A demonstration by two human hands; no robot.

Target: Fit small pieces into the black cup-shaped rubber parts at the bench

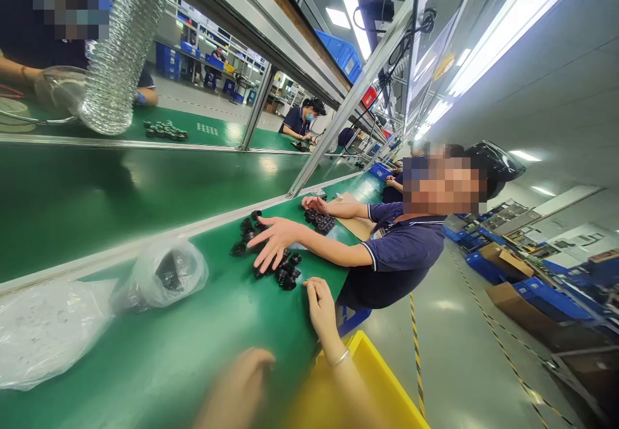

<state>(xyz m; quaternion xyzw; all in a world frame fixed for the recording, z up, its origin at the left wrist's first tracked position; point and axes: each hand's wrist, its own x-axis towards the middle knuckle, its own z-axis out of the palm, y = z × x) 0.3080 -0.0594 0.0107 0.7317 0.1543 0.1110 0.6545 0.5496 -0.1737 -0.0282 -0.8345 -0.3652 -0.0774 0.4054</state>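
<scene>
Low in the view, my left hand (244,377) is smeared by motion over the green table; its fingers cannot be made out. My right hand (322,303), with a bracelet at the wrist, is beside the near end of a group of black parts (289,275). Its fingers are bent and drawn together, and whatever they hold, if anything, is too small to name. A co-worker's spread hand (278,239) reaches over the black parts, close to more of them (247,230). That person's other hand (314,204) is at a further pile (323,221).
Two clear plastic bags, one open (191,271) and one flat (53,326), lie on the green table (169,351) at the left. A yellow bin (382,377) stands below my right forearm. A metal post (333,139) rises at the table's far edge; the co-worker (401,255) is at the right.
</scene>
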